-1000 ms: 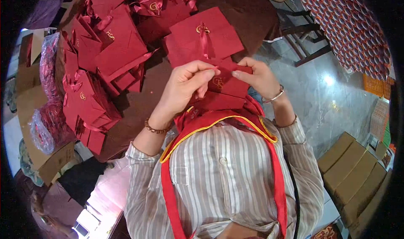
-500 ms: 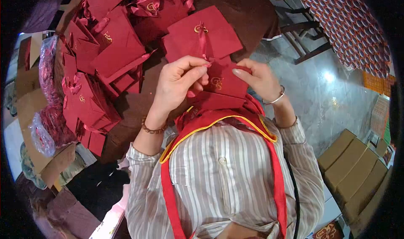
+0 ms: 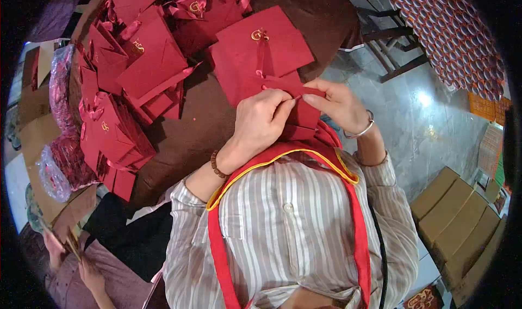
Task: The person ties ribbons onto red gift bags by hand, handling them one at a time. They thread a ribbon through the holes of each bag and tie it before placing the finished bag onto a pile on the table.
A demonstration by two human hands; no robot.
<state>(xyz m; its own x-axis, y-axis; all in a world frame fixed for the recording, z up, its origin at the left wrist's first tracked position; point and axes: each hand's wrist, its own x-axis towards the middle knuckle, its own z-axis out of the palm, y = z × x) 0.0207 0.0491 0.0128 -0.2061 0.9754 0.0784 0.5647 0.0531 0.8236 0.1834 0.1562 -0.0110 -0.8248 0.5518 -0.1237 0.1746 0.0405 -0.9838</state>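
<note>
A small red paper gift bag [image 3: 304, 113] with gold lettering is held upright in front of my apron. My right hand [image 3: 342, 106], with a silver bangle at the wrist, pinches its upper edge between thumb and fingers. My left hand [image 3: 263, 118], wearing a beaded bracelet, is closed in a pinch beside the right fingertips and covers most of the bag's front. A tiny dark tip shows at its fingers; what it is I cannot make out. Just beyond lies another red gift bag [image 3: 280, 39] with a ribbon hanging over its face.
Red gift bags with ribbons [image 3: 152, 59] are heaped on the brown-covered table [image 3: 187, 129]. Plastic-wrapped bundles [image 3: 68, 165] lie at the left. A co-worker's hand [image 3: 91, 276] shows at the lower left. Cardboard boxes [image 3: 459, 222] and a dark wooden frame [image 3: 399, 64] stand at the right.
My left hand has moved right and toward me, from the ribbon to the right fingertips. The right hand stays nearly still. A co-worker's hands have come into view at the lower left.
</note>
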